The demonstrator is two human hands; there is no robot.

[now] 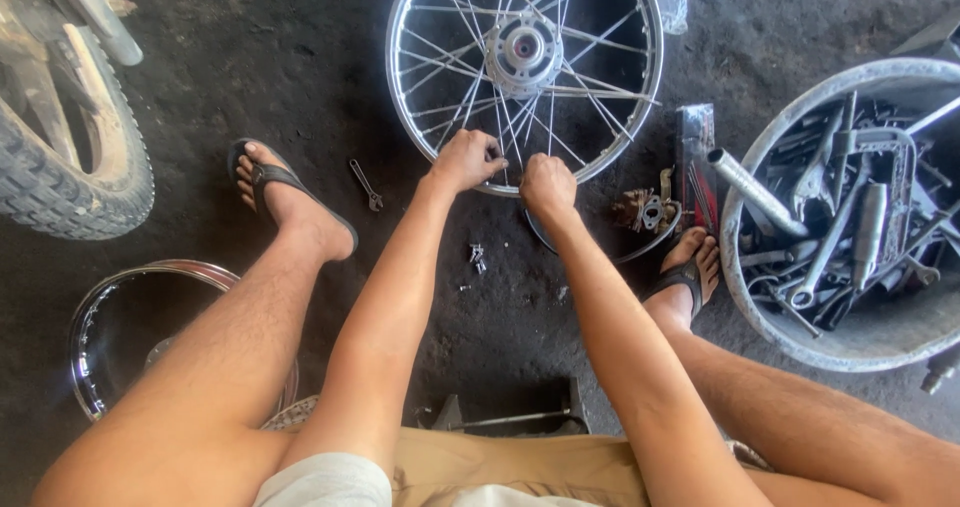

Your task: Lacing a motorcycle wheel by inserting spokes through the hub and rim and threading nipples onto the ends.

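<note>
Spoked wheel (524, 67) lies flat on the floor (300, 57), hub and most spokes already laced in. Left hand (466, 159) and right hand (546, 183) are both clenched on spokes at the near rim; looks mid-lacing, loose nipples (477, 257) unused. Space is tight: tool tub (770, 307) right, spare rim (95, 312) and tyre (90, 182) left, feet flank the wheel.

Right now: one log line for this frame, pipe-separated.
left hand gripping spoked wheel rim | right hand fist at rim beside it | small wrench on floor | tool tub right
</note>
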